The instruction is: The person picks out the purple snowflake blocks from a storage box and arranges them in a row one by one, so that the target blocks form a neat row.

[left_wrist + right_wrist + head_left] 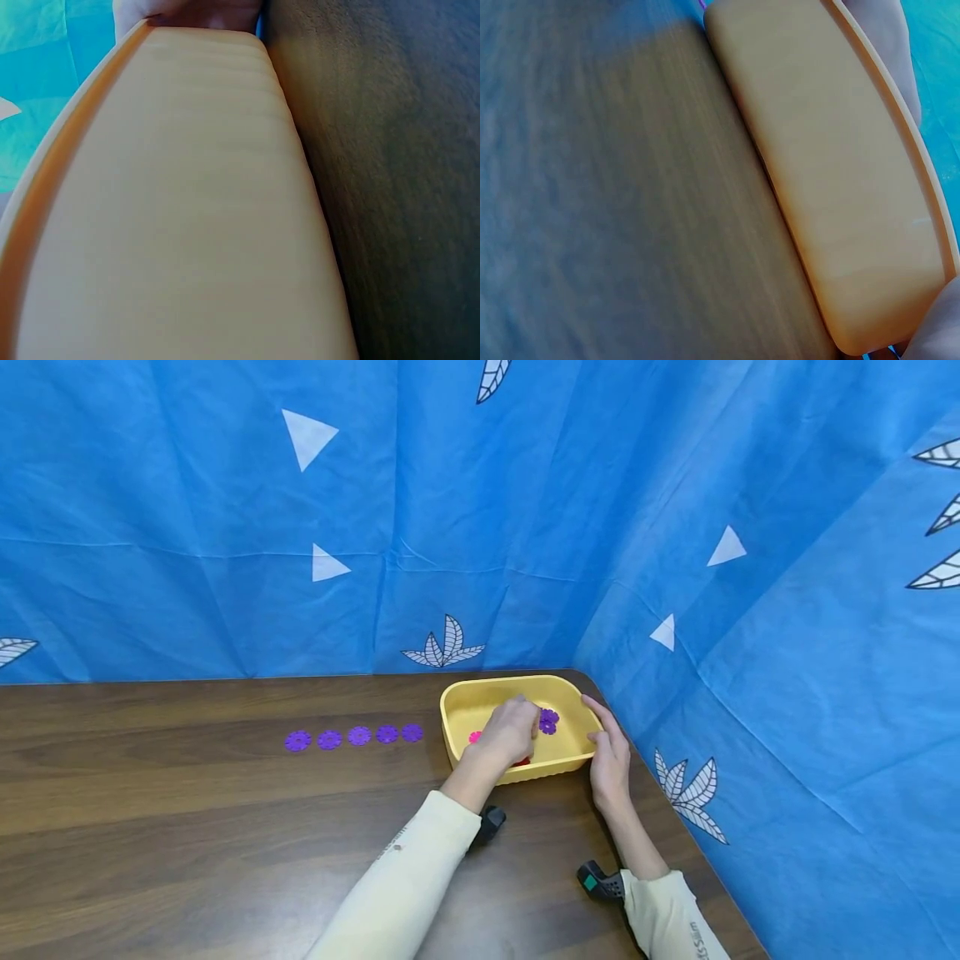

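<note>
A yellow plastic basin (573, 767) stands near the table's back right corner. Inside it lie purple notched plastic discs (549, 721), a pink disc (475, 737) and a red piece (522, 762) partly under the left hand. My left hand (512, 728) reaches down into the basin, back of the hand up; its fingertips are hidden, and I cannot tell whether they hold a disc. My right hand (611, 760) grips the basin's right side at the front corner, fingers along the rim. In the right wrist view the basin's outer wall (832, 172) fills the middle.
Left of the basin, several purple notched discs (359, 736) lie in a spaced row on the brown wooden table (187, 827). A blue patterned curtain (487, 527) hangs behind the table and along its right edge. Dark wrist devices (600, 881) sit on both forearms.
</note>
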Action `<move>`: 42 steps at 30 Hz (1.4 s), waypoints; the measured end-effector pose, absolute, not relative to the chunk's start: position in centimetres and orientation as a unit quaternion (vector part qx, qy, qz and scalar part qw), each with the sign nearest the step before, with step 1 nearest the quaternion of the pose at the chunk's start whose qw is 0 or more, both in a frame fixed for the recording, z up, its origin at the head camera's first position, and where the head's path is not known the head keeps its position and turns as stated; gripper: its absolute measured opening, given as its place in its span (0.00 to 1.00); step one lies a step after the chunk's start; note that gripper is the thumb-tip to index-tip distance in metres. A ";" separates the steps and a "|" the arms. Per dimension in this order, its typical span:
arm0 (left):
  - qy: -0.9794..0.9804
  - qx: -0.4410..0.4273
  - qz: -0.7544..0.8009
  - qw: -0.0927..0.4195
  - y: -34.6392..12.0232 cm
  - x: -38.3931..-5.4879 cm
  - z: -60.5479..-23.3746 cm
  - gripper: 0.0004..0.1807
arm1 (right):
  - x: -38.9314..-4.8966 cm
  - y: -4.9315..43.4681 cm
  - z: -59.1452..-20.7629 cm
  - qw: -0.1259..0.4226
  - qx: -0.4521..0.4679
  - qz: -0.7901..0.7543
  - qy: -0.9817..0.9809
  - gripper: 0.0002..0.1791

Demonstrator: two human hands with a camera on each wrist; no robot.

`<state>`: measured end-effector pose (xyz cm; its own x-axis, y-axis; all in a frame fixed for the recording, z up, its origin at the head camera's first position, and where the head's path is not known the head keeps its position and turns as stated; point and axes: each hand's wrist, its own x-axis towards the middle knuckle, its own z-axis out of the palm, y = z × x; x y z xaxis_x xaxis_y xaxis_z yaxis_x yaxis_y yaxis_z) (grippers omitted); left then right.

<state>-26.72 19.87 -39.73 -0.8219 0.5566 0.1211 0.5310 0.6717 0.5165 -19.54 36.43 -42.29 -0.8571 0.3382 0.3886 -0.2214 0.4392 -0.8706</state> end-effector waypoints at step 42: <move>0.794 0.241 0.557 -0.034 13.5 -28.2 -36.2 0.06 | -18.9 35.8 -41.6 0.262 -0.034 0.528 -0.807 0.30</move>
